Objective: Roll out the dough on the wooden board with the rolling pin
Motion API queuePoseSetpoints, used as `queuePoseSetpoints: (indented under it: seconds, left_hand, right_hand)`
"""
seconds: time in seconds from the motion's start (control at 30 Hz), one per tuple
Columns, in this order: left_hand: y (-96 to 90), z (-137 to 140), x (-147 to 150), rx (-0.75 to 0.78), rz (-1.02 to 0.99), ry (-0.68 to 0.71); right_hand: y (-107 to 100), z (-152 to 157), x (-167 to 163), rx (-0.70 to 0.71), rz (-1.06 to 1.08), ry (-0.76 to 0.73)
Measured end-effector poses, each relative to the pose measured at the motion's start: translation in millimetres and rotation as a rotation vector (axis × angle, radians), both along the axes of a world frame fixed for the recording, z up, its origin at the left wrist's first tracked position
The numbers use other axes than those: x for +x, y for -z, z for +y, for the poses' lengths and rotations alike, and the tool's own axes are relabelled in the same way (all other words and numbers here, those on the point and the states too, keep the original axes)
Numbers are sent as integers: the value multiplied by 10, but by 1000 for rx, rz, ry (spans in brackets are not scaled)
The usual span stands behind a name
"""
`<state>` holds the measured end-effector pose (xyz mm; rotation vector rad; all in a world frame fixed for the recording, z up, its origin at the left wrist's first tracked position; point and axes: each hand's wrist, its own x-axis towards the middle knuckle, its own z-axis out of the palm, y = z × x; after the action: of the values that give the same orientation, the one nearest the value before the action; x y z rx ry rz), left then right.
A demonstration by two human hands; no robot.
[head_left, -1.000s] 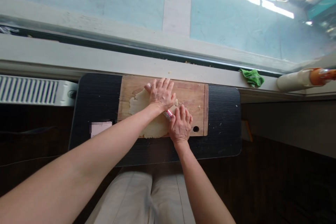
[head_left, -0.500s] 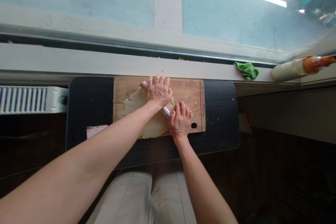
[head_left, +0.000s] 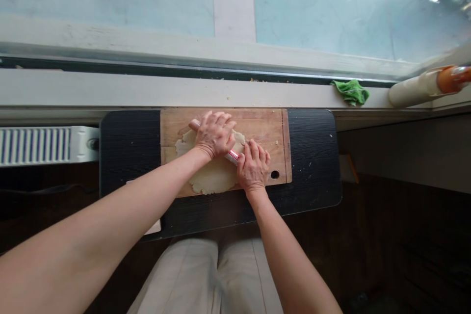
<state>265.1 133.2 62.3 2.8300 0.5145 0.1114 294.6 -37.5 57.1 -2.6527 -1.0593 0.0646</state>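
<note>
A slim rolling pin, shiny with red-and-white print near its right end, lies slantwise across a flat sheet of pale dough. The sheet has ragged edges and rests on a wooden cutting board. My left hand is closed over the middle of the rolling pin, its fingers reaching forward. Under that hand the middle part is hidden, while the brownish far end sticks out at upper left. My right hand bears down at the near right end, which disappears beneath it; its fingers curve over the board.
The board lies on a black table against a white windowsill. On the sill are a green cloth and a pale bottle with an orange top. A radiator stands at left. A pinkish flat object lies partly under my left forearm.
My left hand has shifted slightly left and toward me, together with the far end of the rolling pin. My right hand stays almost in place. The view has shifted a little.
</note>
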Motion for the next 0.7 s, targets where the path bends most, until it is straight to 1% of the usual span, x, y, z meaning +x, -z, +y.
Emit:
queuePoseSetpoints:
  seconds: [0.1,0.27,0.33,0.43,0.53,0.63,0.7]
  left_hand:
    - [-10,-23,-28,7,-2,-26]
    - [-4,-108,-360,-30,-3,-68]
    - [-5,-106,-396,-57,-8,-77]
    - [-24,-49,-248,-58,-21,-42]
    - [-51,20,52,-36,-25,25]
    - [-66,45,306,-48,-28,-10]
    - [-69,35,360,-55,-29,-52]
  right_hand:
    - [-11,2,-5,-6,-10,-3]
    - [-6,-45,-175,2,-12,-67]
    - [3,-52,-191,10,-14,-73]
    - [9,-32,-107,22,-9,-75]
    - [7,7,42,36,1,-59]
    - [8,37,146,37,15,-16]
    - [13,44,163,36,18,11]
